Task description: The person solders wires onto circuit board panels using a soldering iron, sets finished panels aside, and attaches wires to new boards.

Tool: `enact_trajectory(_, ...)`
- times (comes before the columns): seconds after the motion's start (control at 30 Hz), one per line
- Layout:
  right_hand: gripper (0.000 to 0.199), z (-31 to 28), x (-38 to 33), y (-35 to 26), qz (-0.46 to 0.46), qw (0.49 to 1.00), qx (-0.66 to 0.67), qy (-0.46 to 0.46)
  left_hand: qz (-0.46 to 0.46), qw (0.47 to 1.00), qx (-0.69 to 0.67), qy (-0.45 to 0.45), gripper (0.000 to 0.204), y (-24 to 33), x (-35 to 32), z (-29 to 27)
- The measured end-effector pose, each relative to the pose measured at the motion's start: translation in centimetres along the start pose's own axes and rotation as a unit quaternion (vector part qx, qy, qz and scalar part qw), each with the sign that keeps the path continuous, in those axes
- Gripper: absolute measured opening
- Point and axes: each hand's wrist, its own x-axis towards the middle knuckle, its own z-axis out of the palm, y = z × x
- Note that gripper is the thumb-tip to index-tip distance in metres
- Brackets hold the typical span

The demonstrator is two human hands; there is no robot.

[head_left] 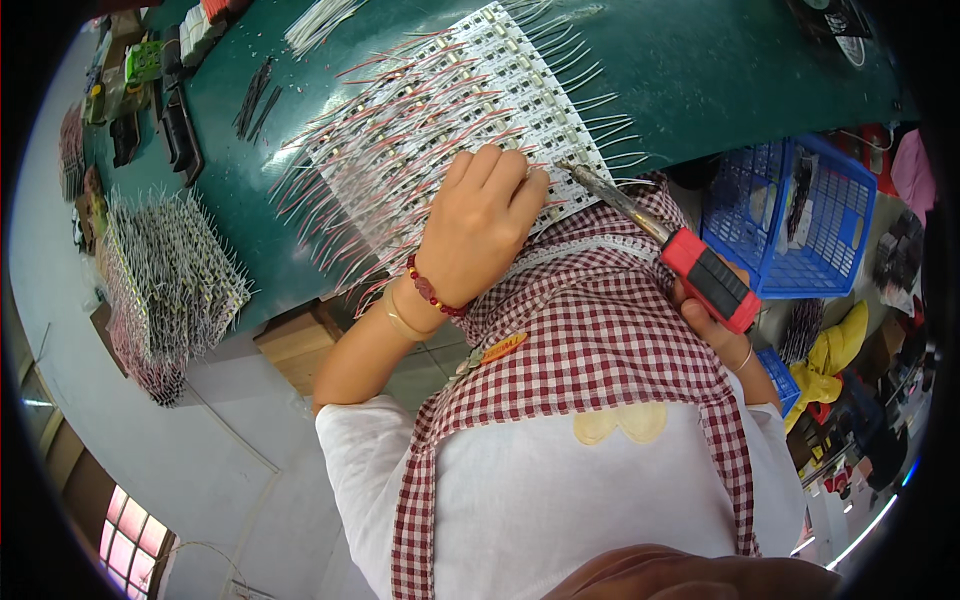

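Observation:
A white sheet of small circuit boards [525, 95] lies on the green table, with rows of red and white wires standing out from it. My left hand [485, 215] rests over the sheet's near part. Its fingers are curled together by a board, and what they pinch is hidden or too small to name. My right hand [715, 325] is wrapped around the red and black handle of a soldering iron [710, 280]. The iron's tip touches or hovers just above the boards, a little to the right of my left fingertips.
A thick stack of wired boards [175, 285] sits at the table's left edge. Dark wires or ties [257, 100] and a bundle of white wires [320, 22] lie farther back on the green table [690, 70]. A blue plastic basket [820, 215] stands at the right, beyond the table's edge.

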Motion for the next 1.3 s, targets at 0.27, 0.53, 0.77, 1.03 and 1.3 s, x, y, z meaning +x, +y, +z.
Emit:
enact_trajectory(0.27,0.029,0.1,0.0,0.5,0.002,1.000,-0.017,-0.007,-0.010,1.000,0.010,0.011,0.023,0.4,-0.2,0.3)
enact_trajectory(0.53,0.033,0.3,-0.2,0.3,0.020,1.000,-0.002,0.006,-0.012,0.999,0.034,0.007,0.021,0.4,-0.2,0.5)
enact_trajectory(0.77,0.035,0.4,0.1,0.7,-0.006,1.000,-0.016,-0.008,-0.016,0.999,0.038,0.009,0.021,0.3,-0.2,0.5)
enact_trajectory(1.03,0.028,0.4,0.2,0.2,-0.002,1.000,-0.009,0.002,-0.016,0.999,0.040,0.011,0.022,0.4,-0.2,0.5)
enact_trajectory(1.3,0.022,0.3,0.2,-0.1,-0.004,1.000,-0.006,0.015,-0.014,0.997,0.073,-0.006,0.021,0.7,0.1,0.0)
